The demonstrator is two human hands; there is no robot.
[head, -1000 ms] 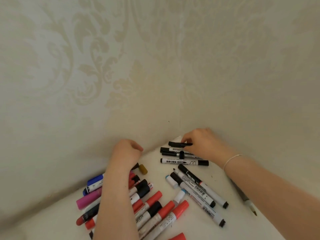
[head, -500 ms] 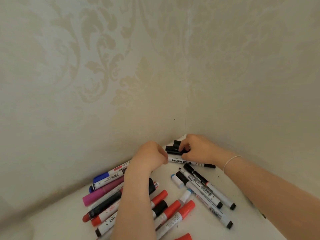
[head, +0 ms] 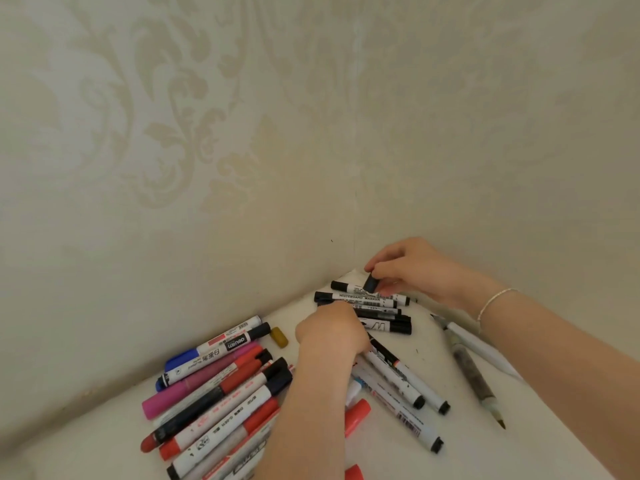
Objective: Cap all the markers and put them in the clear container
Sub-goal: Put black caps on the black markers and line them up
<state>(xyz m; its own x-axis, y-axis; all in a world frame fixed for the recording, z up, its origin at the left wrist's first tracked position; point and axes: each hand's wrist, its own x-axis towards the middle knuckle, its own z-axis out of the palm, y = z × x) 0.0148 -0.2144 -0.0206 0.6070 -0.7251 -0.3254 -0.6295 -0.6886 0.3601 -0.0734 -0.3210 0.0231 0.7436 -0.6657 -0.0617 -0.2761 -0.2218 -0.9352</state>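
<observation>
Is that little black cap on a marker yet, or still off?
Off. The right hand pinches the black cap by itself above the whiteboard markers.

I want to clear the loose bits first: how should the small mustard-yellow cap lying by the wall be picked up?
Pinch the small mustard-yellow cap across its short width, coming straight down from above. It lies flat on the white tabletop with bare surface around it, its near-left end close to the tip of the black-ended marker, so a top-down pinch across its long sides looks least likely to disturb anything.
</observation>
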